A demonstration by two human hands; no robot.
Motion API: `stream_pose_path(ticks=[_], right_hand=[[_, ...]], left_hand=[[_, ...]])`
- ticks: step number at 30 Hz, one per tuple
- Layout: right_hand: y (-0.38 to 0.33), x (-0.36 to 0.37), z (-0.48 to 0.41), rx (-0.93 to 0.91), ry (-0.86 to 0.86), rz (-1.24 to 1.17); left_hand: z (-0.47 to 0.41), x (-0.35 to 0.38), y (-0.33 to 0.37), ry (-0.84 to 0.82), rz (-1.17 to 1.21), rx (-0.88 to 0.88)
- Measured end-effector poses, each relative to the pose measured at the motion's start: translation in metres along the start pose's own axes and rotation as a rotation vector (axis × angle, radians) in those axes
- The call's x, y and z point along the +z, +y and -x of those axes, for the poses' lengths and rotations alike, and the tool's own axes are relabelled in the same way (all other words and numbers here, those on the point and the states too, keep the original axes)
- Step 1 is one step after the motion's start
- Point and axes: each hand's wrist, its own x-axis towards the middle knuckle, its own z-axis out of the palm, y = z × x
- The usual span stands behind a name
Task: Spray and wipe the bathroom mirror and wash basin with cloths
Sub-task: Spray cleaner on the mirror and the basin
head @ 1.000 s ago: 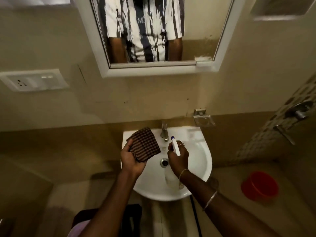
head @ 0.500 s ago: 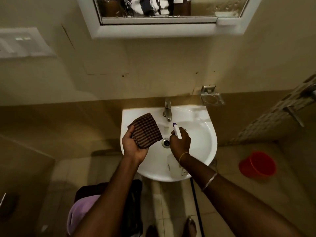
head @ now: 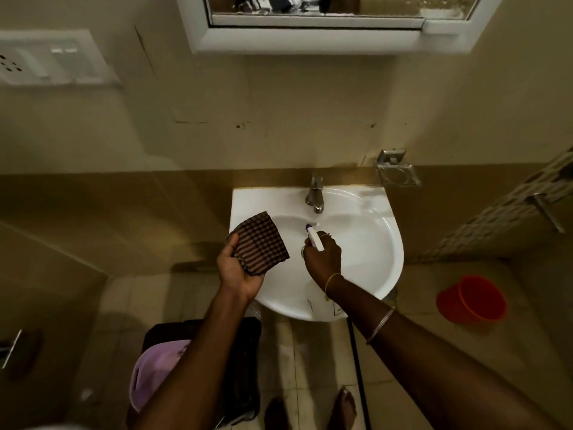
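Observation:
A white wash basin point(head: 376, 243) hangs on the wall below a white-framed mirror point(head: 310, 38), of which only the bottom edge shows. My left hand point(head: 237, 268) holds a folded brown checked cloth point(head: 259, 242) over the basin's left side. My right hand point(head: 322, 257) grips a clear spray bottle point(head: 316, 297) by its white head, with the blue-tipped nozzle point(head: 313, 235) aimed into the bowl toward the tap point(head: 315, 194). The bottle's body hangs below my wrist over the basin's front rim.
A metal soap holder point(head: 397, 173) is fixed to the wall right of the basin. A red bucket point(head: 473, 301) stands on the floor at the right. A lilac cloth point(head: 155, 370) lies on a dark stool below the basin. A switch plate point(head: 46, 58) is at the upper left.
The view has tilted down, so the mirror has slid to the top edge and the floor shows. Both hands stay over the basin, with cloth and bottle held as before.

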Motion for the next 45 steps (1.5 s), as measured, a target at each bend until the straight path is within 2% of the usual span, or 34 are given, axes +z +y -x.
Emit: stream_pose_path(ticks=[5,8,16,23,31,40,45], right_hand=[[-0.007,0.013,0.000,0.078,0.058,0.123],[-0.010,0.019,0.005,0.080,0.029,0.186],[-0.019,0.038,0.027,-0.093,-0.203,0.226],[-0.018,0.039,0.040,-0.108,-0.211,0.368],[-0.009,0.026,0.051,-0.174,-0.260,0.360],[0.010,0.011,0.074,-0.042,-0.278,0.368],[0.022,0.008,0.090,-0.059,-0.321,0.382]], left_hand=[[0.007,-0.024,0.003,0.026,0.025,0.005],[0.012,-0.037,0.006,0.041,0.041,0.017],[0.030,-0.060,0.022,0.078,0.062,0.061],[0.035,-0.082,0.030,0.105,0.070,0.070],[0.044,-0.090,0.023,0.114,0.021,0.077],[0.054,-0.087,0.015,0.073,-0.011,0.056],[0.056,-0.090,0.009,0.078,-0.049,0.048]])
